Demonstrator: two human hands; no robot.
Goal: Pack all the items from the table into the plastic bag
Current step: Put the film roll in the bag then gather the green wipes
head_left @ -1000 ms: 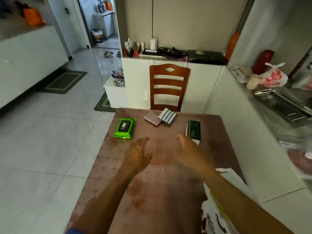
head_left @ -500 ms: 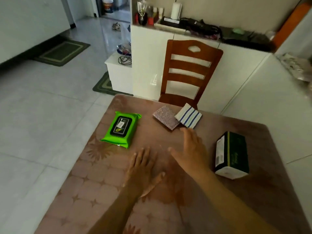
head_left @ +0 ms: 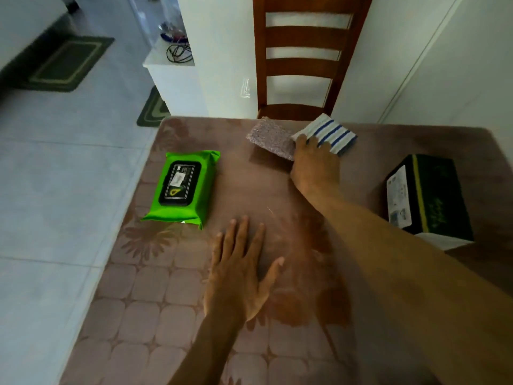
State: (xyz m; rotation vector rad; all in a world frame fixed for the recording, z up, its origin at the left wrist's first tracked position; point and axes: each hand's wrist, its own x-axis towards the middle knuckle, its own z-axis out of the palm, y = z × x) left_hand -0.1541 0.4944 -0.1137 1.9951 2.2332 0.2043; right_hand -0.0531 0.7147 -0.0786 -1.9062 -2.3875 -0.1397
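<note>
My right hand [head_left: 315,162] reaches across the brown table [head_left: 155,309], fingers lying on the near edge of a white cloth with blue stripes [head_left: 334,131] at the far side. I cannot see a grip on it. A speckled pinkish scouring pad [head_left: 268,137] touches the cloth's left side, beside my fingers. My left hand [head_left: 238,276] lies flat on the table, fingers spread, holding nothing. A green pack of wet wipes [head_left: 181,187] lies left of centre. A dark green tissue box [head_left: 433,195] stands at the right. The plastic bag is out of view.
A wooden chair [head_left: 302,37] stands pushed against the table's far edge. White cabinets rise behind it and to the right. To the left the table edge drops to a tiled floor with green mats [head_left: 66,63].
The view has moved closer and lower over the table. My right hand has travelled forward from the table's middle to the striped cloth. My left hand has stayed flat on the table.
</note>
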